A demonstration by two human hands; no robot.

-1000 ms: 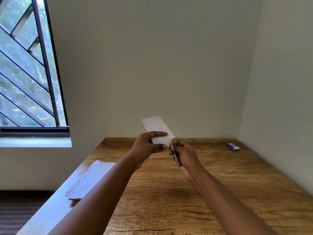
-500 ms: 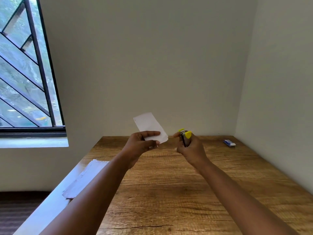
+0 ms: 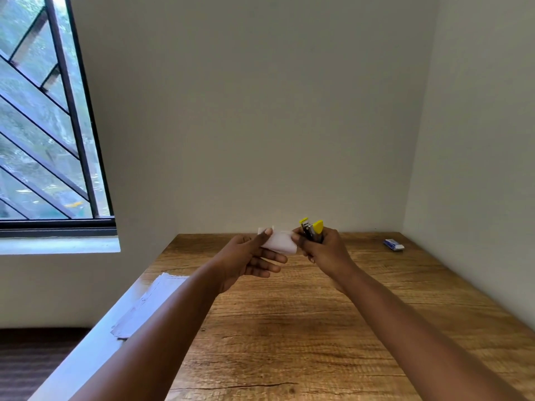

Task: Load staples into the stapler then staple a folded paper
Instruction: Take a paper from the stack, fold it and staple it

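A small folded white paper is held above the far middle of the wooden table. My left hand pinches its left end with the thumb on top, the other fingers stretched out below. My right hand grips a small stapler with yellow tips, pointing up, and its fingertips touch the paper's right end. The stapler's lower body is hidden in my fist.
A blue and white staple box lies at the table's far right near the wall. Loose sheets of paper lie over the table's left edge. A barred window is on the left.
The paper has tipped from upright to lying flat and low. My hands have come together, so the right hand with the stapler now touches the paper's right end.
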